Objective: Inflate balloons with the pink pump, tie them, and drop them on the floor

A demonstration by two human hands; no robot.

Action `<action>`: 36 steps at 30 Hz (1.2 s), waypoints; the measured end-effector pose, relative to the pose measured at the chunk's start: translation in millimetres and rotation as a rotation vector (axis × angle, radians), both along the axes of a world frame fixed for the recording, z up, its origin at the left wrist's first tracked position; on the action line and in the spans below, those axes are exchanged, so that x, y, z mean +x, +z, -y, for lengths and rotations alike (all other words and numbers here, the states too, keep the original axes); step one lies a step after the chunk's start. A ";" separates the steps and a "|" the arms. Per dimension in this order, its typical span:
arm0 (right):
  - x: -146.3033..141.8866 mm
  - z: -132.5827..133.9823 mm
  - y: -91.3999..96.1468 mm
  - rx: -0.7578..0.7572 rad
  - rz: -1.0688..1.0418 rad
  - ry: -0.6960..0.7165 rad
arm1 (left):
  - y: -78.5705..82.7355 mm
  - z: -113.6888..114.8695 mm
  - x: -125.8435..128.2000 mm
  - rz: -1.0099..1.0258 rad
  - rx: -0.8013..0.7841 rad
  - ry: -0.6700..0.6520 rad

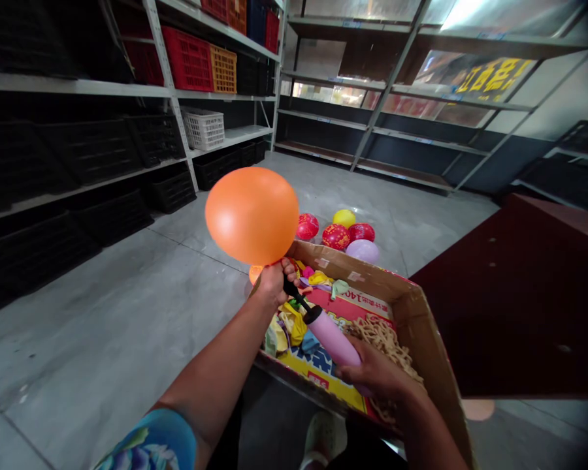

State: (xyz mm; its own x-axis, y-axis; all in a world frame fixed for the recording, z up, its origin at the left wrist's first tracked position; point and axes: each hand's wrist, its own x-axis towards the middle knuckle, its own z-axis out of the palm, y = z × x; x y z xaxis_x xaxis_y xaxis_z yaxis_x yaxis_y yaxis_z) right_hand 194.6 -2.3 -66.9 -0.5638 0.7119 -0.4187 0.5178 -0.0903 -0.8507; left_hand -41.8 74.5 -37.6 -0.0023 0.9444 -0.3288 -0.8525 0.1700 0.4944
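Note:
A large inflated orange balloon (252,215) rises above my left hand (275,282). That hand is closed around the black end of a hand-held balloon pump (332,336), right at the balloon's neck. My right hand (372,369) wraps the pump's pink barrel, and a black rod shows between barrel and left hand. Beneath both hands sits an open cardboard box (421,326). Inside it lie several flat, uninflated balloons (294,323) in yellow, green, blue and other colours. A tangled heap of beige cord-like strands (385,343) lies at the box's right side.
Several inflated balloons (336,236), red, yellow and lilac, rest on the grey floor (127,313) beyond the box. A dark red panel-like piece of furniture (514,300) stands at right. Shelves with black crates (85,147) line the left; metal racks (367,124) stand at the back.

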 end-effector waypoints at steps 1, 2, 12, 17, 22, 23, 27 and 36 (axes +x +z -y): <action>6.0 0.6 0.7 -0.003 -0.010 0.007 | -0.1 -1.7 -4.7 0.001 0.006 0.017; 12.1 1.3 1.6 -0.005 -0.018 0.012 | -0.4 -3.4 -9.2 0.000 0.012 0.033; 24.7 1.8 3.8 0.026 0.074 0.013 | -8.1 -5.5 -9.8 0.010 0.021 0.073; -1.3 -2.4 1.9 0.078 0.063 0.009 | -8.5 5.7 16.0 -0.011 -0.015 0.003; -12.4 -4.5 4.9 0.170 0.110 -0.006 | -7.4 9.9 23.6 -0.022 -0.021 -0.002; -14.5 -4.9 5.9 0.208 0.098 -0.013 | -8.2 10.0 23.9 -0.028 -0.014 0.000; -31.1 -6.5 8.1 0.423 0.021 -0.049 | -12.9 11.7 29.5 -0.074 0.035 -0.009; -70.8 -7.3 7.2 0.700 0.330 -0.177 | -16.9 23.1 55.4 -0.142 -0.009 0.011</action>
